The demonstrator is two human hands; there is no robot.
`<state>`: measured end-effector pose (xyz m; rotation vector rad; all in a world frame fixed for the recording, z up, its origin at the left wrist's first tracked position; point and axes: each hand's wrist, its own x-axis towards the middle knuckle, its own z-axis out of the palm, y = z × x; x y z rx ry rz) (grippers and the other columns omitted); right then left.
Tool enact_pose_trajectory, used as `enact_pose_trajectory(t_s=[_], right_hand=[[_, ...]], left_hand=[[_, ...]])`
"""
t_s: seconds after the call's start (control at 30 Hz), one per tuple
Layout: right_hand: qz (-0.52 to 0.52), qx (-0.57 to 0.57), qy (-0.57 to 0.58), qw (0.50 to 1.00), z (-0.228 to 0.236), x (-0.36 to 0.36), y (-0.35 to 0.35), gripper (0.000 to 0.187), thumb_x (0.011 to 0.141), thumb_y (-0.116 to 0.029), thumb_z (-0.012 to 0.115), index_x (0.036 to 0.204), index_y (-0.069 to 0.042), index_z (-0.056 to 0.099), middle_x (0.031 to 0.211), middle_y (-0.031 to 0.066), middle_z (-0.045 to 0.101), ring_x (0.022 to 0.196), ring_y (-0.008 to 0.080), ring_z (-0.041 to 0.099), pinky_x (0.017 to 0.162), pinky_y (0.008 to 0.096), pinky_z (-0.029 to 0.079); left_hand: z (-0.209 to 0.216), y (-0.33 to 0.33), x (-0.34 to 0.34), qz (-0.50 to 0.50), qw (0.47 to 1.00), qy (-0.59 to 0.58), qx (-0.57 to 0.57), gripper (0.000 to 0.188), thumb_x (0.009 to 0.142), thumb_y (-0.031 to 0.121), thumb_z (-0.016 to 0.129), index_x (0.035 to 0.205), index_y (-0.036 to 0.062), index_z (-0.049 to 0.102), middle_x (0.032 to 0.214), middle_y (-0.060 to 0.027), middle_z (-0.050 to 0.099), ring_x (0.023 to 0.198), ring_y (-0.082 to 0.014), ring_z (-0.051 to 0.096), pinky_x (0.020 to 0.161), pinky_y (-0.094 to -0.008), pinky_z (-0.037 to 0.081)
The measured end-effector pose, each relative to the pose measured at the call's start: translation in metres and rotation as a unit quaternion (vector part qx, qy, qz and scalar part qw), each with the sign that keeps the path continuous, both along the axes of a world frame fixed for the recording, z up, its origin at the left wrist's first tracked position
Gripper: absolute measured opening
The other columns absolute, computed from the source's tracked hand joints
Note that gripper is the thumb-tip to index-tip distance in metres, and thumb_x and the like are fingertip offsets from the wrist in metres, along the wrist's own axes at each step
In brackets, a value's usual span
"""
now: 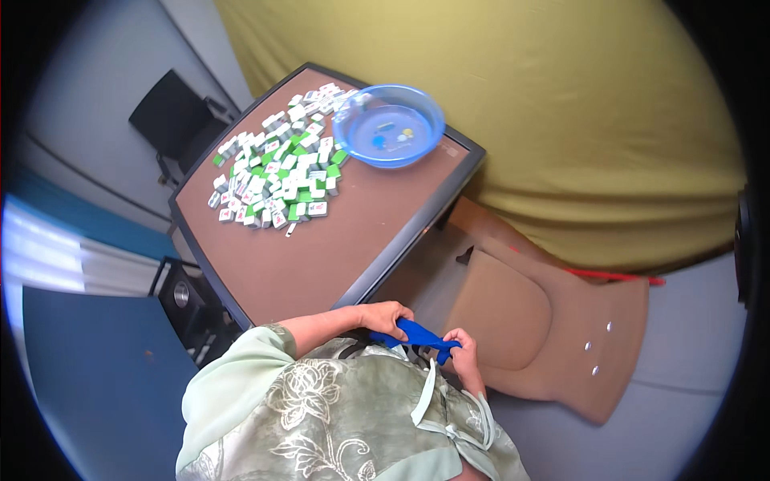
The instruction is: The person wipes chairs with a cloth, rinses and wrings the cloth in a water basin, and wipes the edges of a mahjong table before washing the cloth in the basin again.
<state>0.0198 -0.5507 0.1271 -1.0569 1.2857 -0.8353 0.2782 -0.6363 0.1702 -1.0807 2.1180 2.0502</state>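
Note:
A bright blue cloth (pixel 419 334) is stretched and bunched between my two hands, close in front of my body. My left hand (pixel 387 318) is closed on its left part, beside the near edge of the brown-topped table (pixel 321 264). At the other end, the fingers of my right hand (pixel 463 353) pinch the cloth, near the tan chair. Part of the cloth is hidden behind my fingers. Farther off on the table lies a loose heap of green-and-white mahjong tiles (pixel 281 172).
A translucent blue basin (pixel 433 120) with a few small things inside stands at the table's far right. On the right is a tan chair (pixel 505 313). A black chair (pixel 178 120) stands beyond the table's left side. Behind hangs a yellow-green curtain (pixel 561 120).

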Motion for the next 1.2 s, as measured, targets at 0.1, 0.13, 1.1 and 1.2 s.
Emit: enact_pose_trajectory(t_s=[0.1,0.13,1.1,1.2], right_hand=[[0.044,-0.012,0.006,0.999,0.032,0.019,-0.050,0.033,0.062,0.014,0.036,0.082,0.000,0.057,0.069,0.0025,0.057,0.059,0.0077,0.050,0.052,0.0205,0.039],[0.061,-0.029,-0.006,0.998,0.043,0.027,-0.071,0.032,0.062,0.013,0.036,0.082,-0.001,0.057,0.069,0.0022,0.057,0.058,0.0078,0.049,0.051,0.0206,0.038],[0.064,-0.133,-0.271,0.951,0.152,0.143,-0.464,0.029,0.094,-0.005,0.048,0.121,0.002,0.050,0.118,0.0118,0.055,0.109,0.0188,0.054,0.094,0.0331,0.044],[0.107,-0.165,-0.132,0.972,0.130,0.150,-0.488,0.028,0.093,-0.004,0.049,0.121,-0.001,0.052,0.118,0.0087,0.056,0.106,0.0145,0.054,0.091,0.0285,0.044]], left_hand=[[0.007,-0.012,0.036,0.141,0.980,0.082,0.118,0.028,0.078,0.018,0.076,0.099,0.0050,0.063,0.082,0.0008,0.064,0.075,-0.0073,0.059,0.068,-0.0256,0.048],[0.014,-0.014,0.046,0.176,0.970,0.100,0.133,0.030,0.078,0.020,0.077,0.100,0.0053,0.063,0.086,0.0011,0.064,0.078,-0.0072,0.058,0.071,-0.0244,0.047],[0.058,-0.256,0.106,0.661,0.538,0.516,0.089,0.040,0.091,0.021,0.060,0.123,0.0030,0.045,0.116,-0.0128,0.056,0.104,-0.0209,0.057,0.090,-0.0362,0.050],[0.040,-0.260,0.108,0.719,0.553,0.411,0.091,0.044,0.091,0.023,0.061,0.125,0.0027,0.044,0.112,-0.0128,0.056,0.105,-0.0219,0.056,0.086,-0.0374,0.052]])
